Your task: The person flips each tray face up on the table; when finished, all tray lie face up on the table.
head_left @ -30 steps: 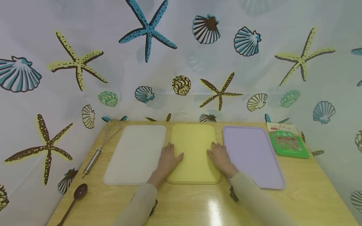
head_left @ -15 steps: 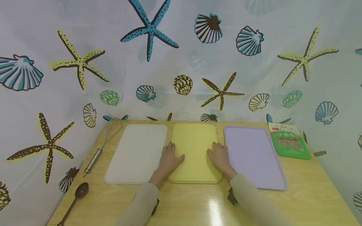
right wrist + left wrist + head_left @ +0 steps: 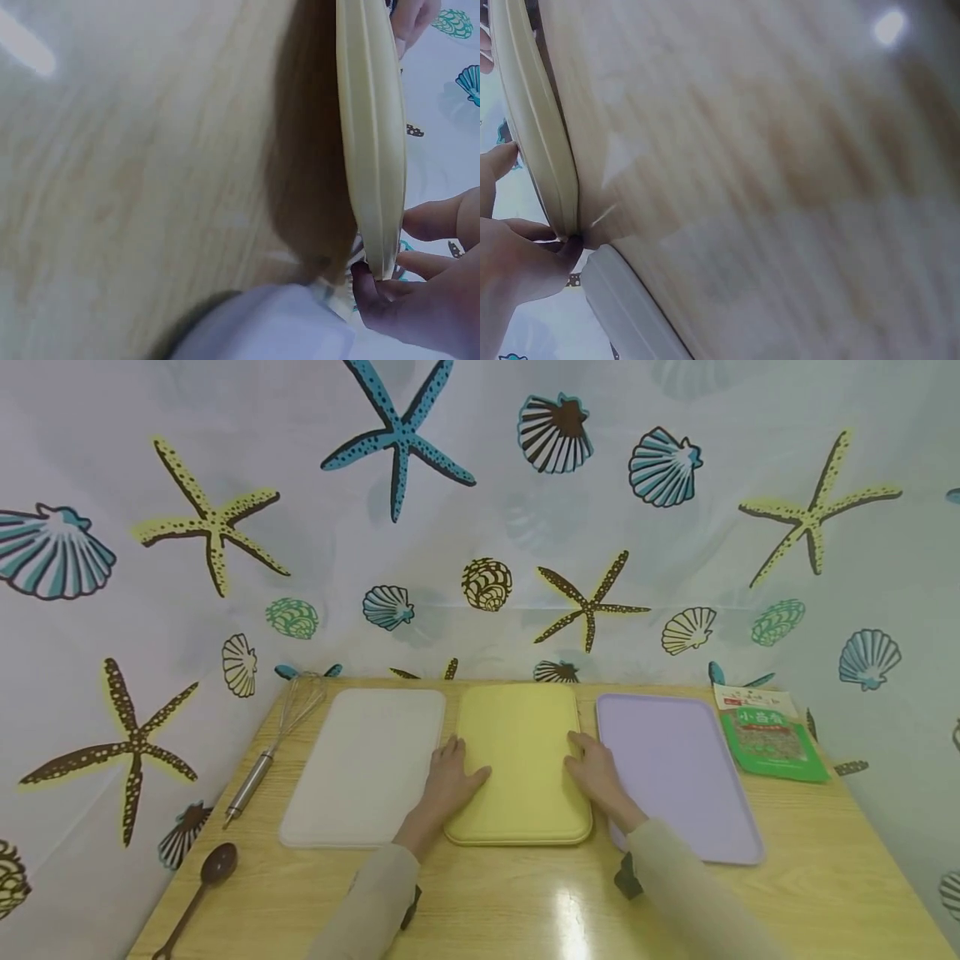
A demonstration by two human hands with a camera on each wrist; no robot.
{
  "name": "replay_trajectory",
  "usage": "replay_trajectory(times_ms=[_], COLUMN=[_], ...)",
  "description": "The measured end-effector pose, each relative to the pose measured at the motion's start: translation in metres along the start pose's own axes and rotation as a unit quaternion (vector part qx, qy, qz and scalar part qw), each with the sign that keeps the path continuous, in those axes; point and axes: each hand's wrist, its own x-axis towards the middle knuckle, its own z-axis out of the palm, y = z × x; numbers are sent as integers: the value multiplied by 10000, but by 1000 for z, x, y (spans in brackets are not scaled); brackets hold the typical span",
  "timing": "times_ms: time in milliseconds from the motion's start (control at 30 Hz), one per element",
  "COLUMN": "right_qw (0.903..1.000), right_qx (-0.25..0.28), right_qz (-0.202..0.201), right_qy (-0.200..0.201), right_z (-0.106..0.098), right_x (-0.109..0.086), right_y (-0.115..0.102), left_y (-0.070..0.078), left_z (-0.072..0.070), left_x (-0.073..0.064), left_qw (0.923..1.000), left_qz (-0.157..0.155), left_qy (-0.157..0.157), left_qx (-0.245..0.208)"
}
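Tabletop [image 3: 150,187] below, only wrist views show fingers [image 3: 363,288] under the yellow tray [image 3: 373,135]

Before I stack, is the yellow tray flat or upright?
Roughly flat: the yellow tray, broad side up, between left hand and right hand.

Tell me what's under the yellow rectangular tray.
The light-brown wood-grain table shows, shadowed, along the near edge of the yellow tray. The left hand and right hand each tuck a finger beneath its sides. Anything under its middle is covered.

On the desk [image 3: 487,897] lie whisk [image 3: 255,777] and spoon [image 3: 218,865], far left; white tray [image 3: 367,760], centre-left; lilac tray [image 3: 675,760], green packet [image 3: 771,739], right.
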Motion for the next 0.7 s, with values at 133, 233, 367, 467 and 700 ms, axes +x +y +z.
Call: replay_trajectory(times_ms=[133, 233, 367, 467, 700], right_qw=[9999, 9998, 9995, 9996, 9934], right_qx=[-42, 173, 302, 254, 852], right_qz=[-132, -79, 44, 141, 619], right_qy=[71, 107, 106, 7, -463], right_z=[-6, -10, -17, -24, -43], right_x=[1, 3, 7, 9, 13], right_y=[-7, -11, -14, -17, -19], left_y=[-2, -1, 1, 1, 3], left_z=[-2, -5, -6, -7, -9], left_x=[0, -1, 0, 0, 1], left_qw=[10000, 9999, 9997, 9994, 9988], left_qz=[66, 58, -20, -94, -132], left_qy=[-48, -70, -78, -94, -189], left_qx=[-37, -130, -223, -328, -427])
